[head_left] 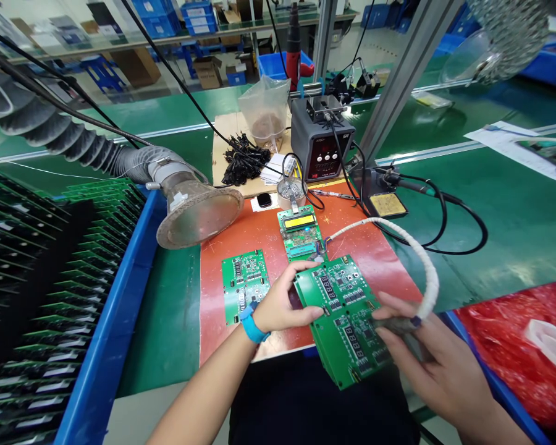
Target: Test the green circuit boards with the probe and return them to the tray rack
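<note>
My left hand (285,303), with a blue wristband, grips the left edge of a small stack of green circuit boards (345,318), thumb on top. The top board carries two black digit displays and small chips. In my right hand (438,358) is a dark handheld probe (398,323), its tip at the right edge of the top board; whether it touches is hard to see. A white-wrapped cable (429,266) arcs from the probe to a small green tester board (301,228) with a yellow screen. Another circuit board (245,281) lies flat on the orange mat (213,334).
A blue bin (106,334) of upright boards stands left, beneath a fume extractor hood (201,213). Behind the mat are a soldering station (322,139), black leads (245,159) and a round tin (291,193). Right are an iron stand (387,201) and red plastic bags (523,340).
</note>
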A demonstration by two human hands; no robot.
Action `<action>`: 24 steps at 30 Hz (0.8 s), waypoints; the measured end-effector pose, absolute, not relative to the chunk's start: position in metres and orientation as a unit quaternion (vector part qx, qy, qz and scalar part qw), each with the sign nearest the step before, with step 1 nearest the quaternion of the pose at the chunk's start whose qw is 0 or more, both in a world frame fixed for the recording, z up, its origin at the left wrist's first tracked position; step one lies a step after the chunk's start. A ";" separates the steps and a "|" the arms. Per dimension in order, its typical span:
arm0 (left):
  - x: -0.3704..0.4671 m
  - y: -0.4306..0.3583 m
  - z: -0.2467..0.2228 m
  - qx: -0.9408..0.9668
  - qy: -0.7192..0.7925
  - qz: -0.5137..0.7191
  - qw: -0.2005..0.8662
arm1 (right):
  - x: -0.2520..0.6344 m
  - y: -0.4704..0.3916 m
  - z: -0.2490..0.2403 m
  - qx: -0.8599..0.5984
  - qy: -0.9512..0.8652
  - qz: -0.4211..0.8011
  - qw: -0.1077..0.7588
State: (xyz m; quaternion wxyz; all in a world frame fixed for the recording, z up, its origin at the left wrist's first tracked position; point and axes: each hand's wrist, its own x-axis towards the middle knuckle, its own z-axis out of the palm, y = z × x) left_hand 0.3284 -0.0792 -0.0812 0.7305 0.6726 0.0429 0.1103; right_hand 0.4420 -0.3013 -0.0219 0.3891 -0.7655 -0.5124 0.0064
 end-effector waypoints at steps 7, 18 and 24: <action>0.327 -0.079 -0.082 0.677 0.047 0.110 0.726 | 0.442 -0.301 -0.023 -0.767 -0.509 0.007 0.390; 0.327 -0.077 -0.078 0.717 0.040 0.125 0.685 | 0.440 -0.301 -0.023 -0.770 -0.505 0.006 0.389; 0.325 -0.071 -0.051 0.837 0.041 0.158 0.523 | 0.440 -0.299 -0.020 -0.773 -0.498 0.018 0.392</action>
